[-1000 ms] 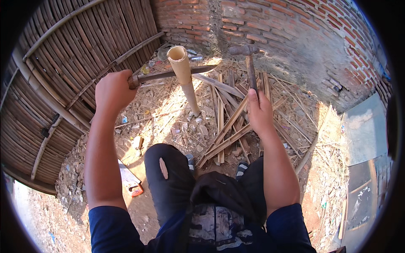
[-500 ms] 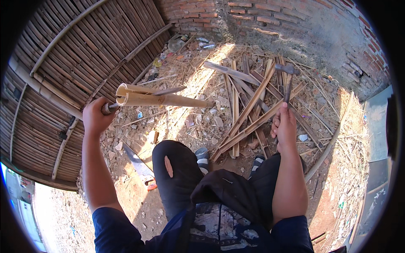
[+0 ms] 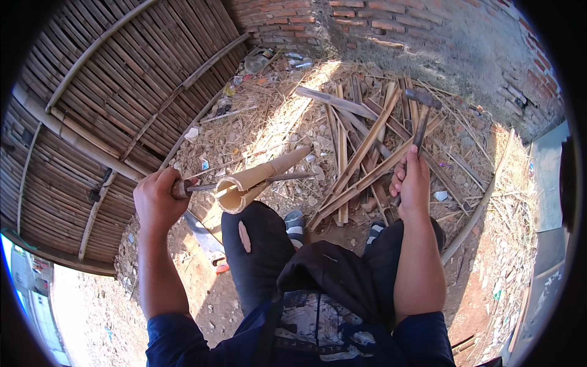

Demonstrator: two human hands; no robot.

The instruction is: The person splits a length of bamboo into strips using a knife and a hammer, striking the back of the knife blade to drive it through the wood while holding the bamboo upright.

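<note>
Holding knife (image 3: 181, 189), blade (image 3: 292, 176) through bamboo tube (image 3: 264, 172)

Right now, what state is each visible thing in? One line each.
Pale hollow bamboo tube: split at its near end.
Long wooden-handled metal knife: blade running through the tube.
Dark-headed, wooden-handled hammer: held head up.
Left hand: closed on the knife.
Right hand: closed on the hammer.
Silvery red-handled saw: lying on the ground, partly hidden.
Long brown bamboo strips: piled crosswise.
Black trousers: torn near the left knee.
</note>
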